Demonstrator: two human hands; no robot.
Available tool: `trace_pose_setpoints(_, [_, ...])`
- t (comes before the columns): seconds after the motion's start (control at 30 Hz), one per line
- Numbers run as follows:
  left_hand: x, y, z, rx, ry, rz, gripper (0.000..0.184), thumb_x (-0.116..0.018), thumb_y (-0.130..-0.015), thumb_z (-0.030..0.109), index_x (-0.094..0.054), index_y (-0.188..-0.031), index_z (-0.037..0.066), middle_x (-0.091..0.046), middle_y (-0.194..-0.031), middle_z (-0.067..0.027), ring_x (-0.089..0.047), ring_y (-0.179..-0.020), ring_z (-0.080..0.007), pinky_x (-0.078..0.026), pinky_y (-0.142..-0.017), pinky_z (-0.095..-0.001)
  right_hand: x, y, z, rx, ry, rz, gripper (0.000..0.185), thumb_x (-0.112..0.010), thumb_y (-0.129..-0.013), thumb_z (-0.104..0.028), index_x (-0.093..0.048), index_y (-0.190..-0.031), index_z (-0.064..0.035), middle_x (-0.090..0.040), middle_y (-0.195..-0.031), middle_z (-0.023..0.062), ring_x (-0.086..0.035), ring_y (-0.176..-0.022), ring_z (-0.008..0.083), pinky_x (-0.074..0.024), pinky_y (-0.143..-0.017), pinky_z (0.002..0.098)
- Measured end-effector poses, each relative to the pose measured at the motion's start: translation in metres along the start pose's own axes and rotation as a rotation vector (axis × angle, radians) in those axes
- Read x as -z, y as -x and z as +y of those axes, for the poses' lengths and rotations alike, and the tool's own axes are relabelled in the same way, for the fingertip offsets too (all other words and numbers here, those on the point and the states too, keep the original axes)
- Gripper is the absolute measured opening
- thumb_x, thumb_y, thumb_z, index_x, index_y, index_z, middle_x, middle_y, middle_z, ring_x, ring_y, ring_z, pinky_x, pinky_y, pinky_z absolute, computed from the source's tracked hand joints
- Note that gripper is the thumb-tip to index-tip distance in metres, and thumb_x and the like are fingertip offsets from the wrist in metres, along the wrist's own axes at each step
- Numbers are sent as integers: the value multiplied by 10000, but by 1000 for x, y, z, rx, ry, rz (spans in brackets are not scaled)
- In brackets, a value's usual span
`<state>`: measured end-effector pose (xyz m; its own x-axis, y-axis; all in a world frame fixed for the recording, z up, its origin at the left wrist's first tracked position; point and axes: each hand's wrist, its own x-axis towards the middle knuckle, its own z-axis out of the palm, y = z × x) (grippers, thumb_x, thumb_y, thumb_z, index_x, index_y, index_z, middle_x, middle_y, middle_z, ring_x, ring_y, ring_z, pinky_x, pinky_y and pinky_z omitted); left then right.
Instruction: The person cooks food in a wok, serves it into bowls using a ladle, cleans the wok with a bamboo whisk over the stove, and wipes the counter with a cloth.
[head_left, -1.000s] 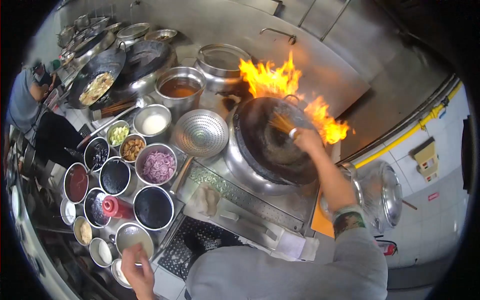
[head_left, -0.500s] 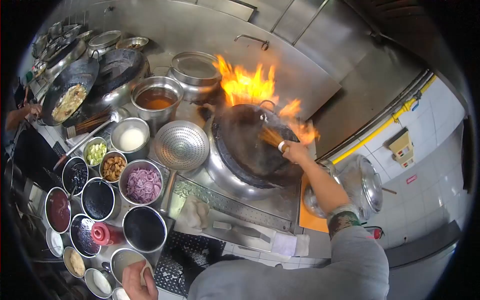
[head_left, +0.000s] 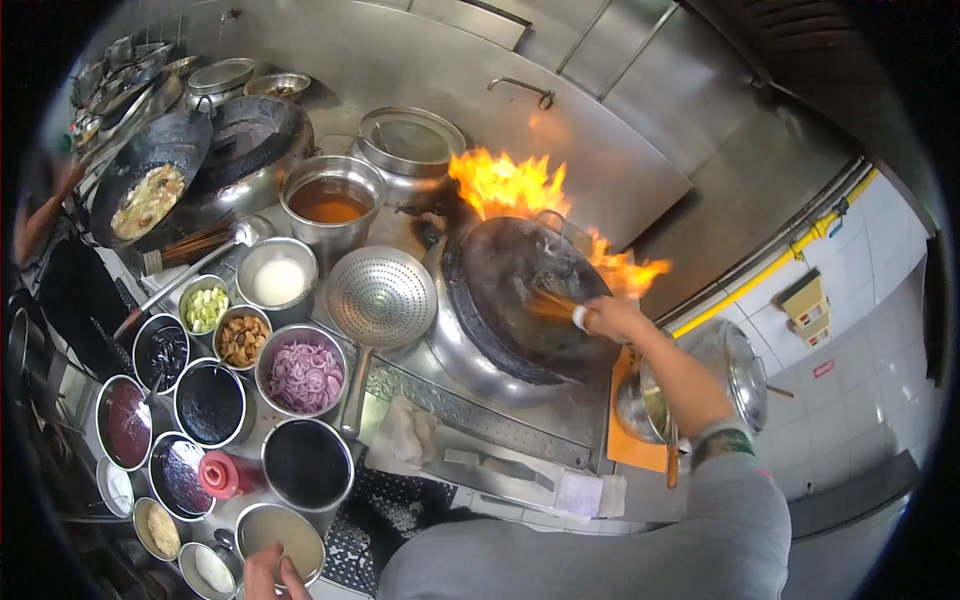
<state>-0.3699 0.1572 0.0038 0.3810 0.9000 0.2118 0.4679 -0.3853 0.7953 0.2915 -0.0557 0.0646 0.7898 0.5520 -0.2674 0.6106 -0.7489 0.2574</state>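
My right hand [head_left: 612,320] is closed around the white-banded handle of a bamboo wok brush [head_left: 553,308]. Its bristles are down inside a dark wok [head_left: 500,285], which sits on a burner with flames [head_left: 510,185] rising behind it. Low in the view, my left hand [head_left: 275,575] is only partly visible, fingers apart, nothing seen in them. It overlaps the near edge of a pot of cloudy liquid [head_left: 290,533]; whether it touches the rim I cannot tell. A perforated strainer ladle [head_left: 382,298] lies left of the wok.
Pots of dark sauce [head_left: 307,463], sliced red onions [head_left: 303,376] and brown broth [head_left: 328,202] crowd the left. A red squeeze bottle [head_left: 222,473] stands among them. At far left, another person's arm [head_left: 45,215] is near a wok of food [head_left: 148,200]. A cleaver [head_left: 497,466] lies in front.
The view has shifted slightly, so the counter appears further right. My right hand has moved the brush lower within the wok. My left hand sits lower, showing less of itself.
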Motion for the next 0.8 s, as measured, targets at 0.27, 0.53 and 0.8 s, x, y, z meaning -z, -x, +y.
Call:
trace_pose_setpoints(0.27, [-15, -20, 9, -117, -55, -43, 123, -609, -905, 31, -664, -991, -37, -670, -944, -188, -635, -884, -375, -484, -842, -427, -1, -42, -53, -120, 154, 97, 339, -596, -906, -289, -682, -1226, -222, -740, -1135, 118, -711, -1040, 340, -565, -882, 480])
trace_pose_setpoints(0.53, [-13, -11, 24, -128, -133, -45, 139, -630, -947, 64, -682, -1044, -20, -689, -945, -169, -651, -864, -329, -502, -789, -388, 18, -20, -20, -37, -23, 107, 323, -652, -856, -247, -740, -1155, -165, -735, -1114, 168, -705, -1051, 356, -548, -906, 505])
trace_pose_setpoints(0.8, [-26, -6, 46, -42, -119, 28, 110, -587, -944, 25, -656, -990, -47, -678, -947, -178, -645, -892, -304, -489, -851, -394, 42, -45, -25, 69, 47, -16, 275, -668, -821, -190, -764, -1012, -17, -742, -1067, 203, -720, -1006, 371, -563, -881, 472])
